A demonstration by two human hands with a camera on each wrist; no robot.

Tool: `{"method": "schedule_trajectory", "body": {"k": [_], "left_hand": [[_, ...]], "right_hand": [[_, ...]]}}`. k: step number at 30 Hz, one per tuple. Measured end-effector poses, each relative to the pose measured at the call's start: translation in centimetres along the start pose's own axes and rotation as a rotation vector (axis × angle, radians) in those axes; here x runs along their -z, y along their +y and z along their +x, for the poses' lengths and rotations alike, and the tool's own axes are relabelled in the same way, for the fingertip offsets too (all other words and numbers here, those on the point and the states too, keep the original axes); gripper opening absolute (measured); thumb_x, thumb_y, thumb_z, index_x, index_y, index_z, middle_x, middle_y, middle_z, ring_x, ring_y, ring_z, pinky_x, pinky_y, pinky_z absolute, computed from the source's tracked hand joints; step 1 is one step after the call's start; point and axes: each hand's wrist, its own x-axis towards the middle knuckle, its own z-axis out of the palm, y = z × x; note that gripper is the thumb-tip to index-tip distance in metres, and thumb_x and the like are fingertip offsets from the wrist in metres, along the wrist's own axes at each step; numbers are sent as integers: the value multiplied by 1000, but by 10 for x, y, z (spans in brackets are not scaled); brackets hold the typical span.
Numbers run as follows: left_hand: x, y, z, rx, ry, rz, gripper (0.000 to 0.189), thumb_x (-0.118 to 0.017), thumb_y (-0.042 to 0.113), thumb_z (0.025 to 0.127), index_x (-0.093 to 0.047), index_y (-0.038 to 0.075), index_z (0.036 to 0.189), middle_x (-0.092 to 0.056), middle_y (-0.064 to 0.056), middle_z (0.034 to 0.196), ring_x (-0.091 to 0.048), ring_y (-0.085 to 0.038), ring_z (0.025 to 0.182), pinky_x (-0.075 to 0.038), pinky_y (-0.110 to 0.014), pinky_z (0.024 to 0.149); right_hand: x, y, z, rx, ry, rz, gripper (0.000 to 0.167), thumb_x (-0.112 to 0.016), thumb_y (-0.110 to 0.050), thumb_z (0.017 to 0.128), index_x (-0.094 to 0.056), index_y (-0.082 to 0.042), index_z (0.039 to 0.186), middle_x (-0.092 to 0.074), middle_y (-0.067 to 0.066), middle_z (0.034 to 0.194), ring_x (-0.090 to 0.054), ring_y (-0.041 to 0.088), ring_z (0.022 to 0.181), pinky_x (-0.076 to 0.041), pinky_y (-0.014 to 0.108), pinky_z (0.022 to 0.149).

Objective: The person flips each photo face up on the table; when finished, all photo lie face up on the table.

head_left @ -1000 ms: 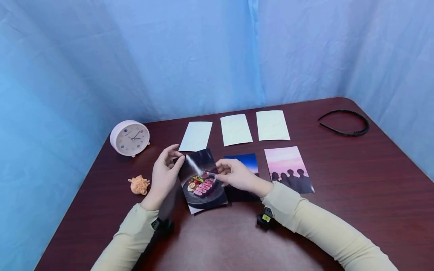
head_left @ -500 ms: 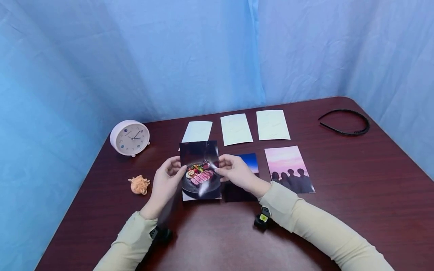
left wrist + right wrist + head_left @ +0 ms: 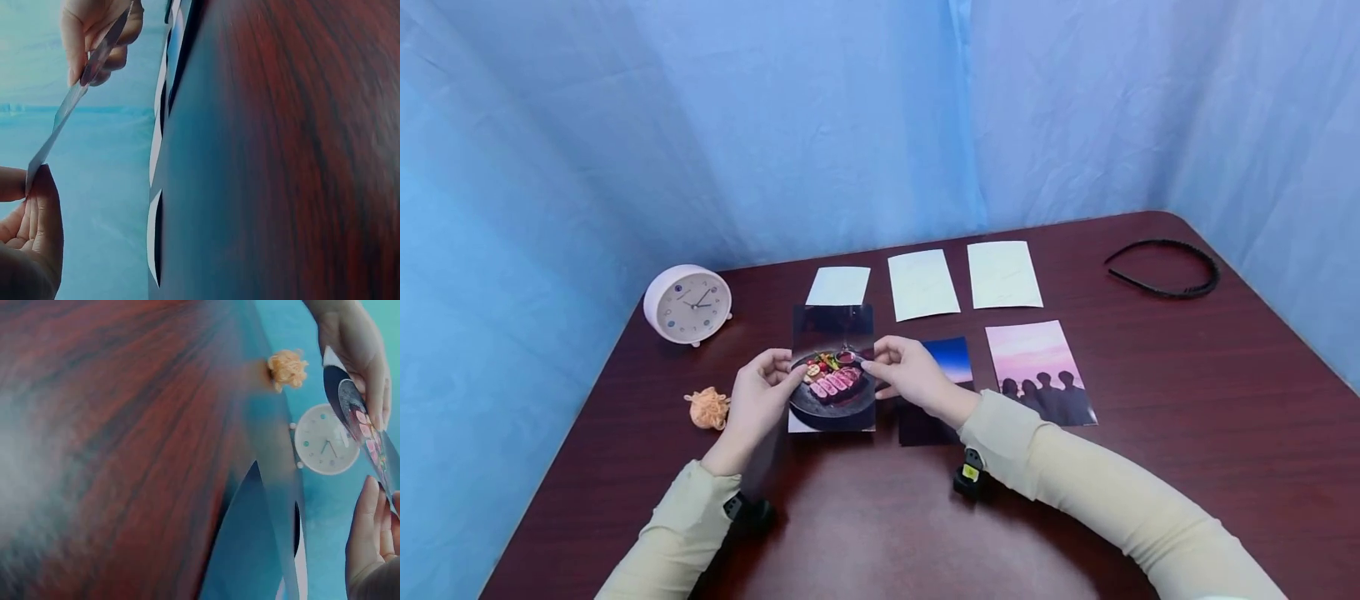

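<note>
A glossy photo print of sliced steak on a dark plate is held up between both hands, its long sides nearly straight up and down in the head view. My left hand pinches its left edge, thumb on the picture side. On the opposite edge, my right hand pinches it the same way. Both wrist views show the print raised off the table and tilted. A white strip shows along its lower edge. Partly behind my right hand lies a dark blue print; farther right is a pink sunset print with silhouettes.
Three white sheets lie along the back: a left one partly covered by the held print, a middle one and a right one. An alarm clock and an orange scrunchie are at left, a black headband at right.
The steak print, tilted a second ago, is straightened and has moved up and slightly left in the head view. Both hands have moved with it, keeping their grip on its sides.
</note>
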Motion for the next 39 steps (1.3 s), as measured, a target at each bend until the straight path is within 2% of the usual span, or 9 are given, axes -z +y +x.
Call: {"method": "schedule_trajectory", "body": {"k": [3,7,11,15,18,22,31,39], "left_hand": [[2,-2,4,12,-31,1,25,-67,5,87,-60,-7,107,-62,-14,84,-52,1,60,-42,-14,56],[3,-8,9,15,-81,45,34,-65,6,88,-56,-7,118,-62,-14,80,-51,1,57,-40,-16,54],[6,-13,11,24,-146,157,45,-64,6,89,-51,-7,129,-63,-15,80,-50,-1,57,-40,-17,54],[8,-15,13,50,-226,201,51,-63,4,89,-45,-9,134,-61,-15,81,-51,-5,58,-45,-21,55],[8,-17,14,101,-284,207,56,-62,2,88,-40,-8,139,-60,-14,81,-54,-8,60,-53,-25,57],[6,-20,16,166,-358,240,63,-63,2,88,-34,-6,143,-59,-11,81,-56,-10,62,-57,-30,62],[6,-23,22,201,-407,253,65,-67,1,85,-35,-8,141,-57,-10,78,-56,-9,60,-57,-29,61],[7,-29,24,211,-421,268,64,-68,1,84,-39,-9,139,-59,-10,75,-56,-8,57,-56,-28,59]], "right_hand": [[-1,-4,3,-35,-39,-35,14,-56,-6,94,-49,2,104,-54,5,79,-55,13,62,-58,33,62],[-4,-8,9,-103,-100,-57,17,-53,0,94,-45,3,108,-53,7,80,-59,15,65,-58,35,63],[-8,-8,17,-173,-137,-83,25,-55,7,90,-43,4,112,-50,7,79,-60,16,67,-58,34,64],[-11,-5,24,-207,-110,-111,31,-59,9,87,-45,5,114,-55,7,76,-58,15,59,-58,32,62],[-11,-1,28,-227,-70,-119,33,-62,9,85,-48,6,115,-61,11,78,-58,13,54,-57,30,60],[-9,4,32,-261,-27,-133,32,-65,9,82,-52,6,111,-63,15,86,-58,13,53,-57,27,58],[-11,8,35,-317,20,-166,27,-69,8,80,-54,3,102,-55,20,102,-59,12,50,-56,27,55],[-16,8,37,-315,23,-185,25,-71,10,77,-53,4,94,-52,21,104,-58,12,47,-55,26,53]]}}
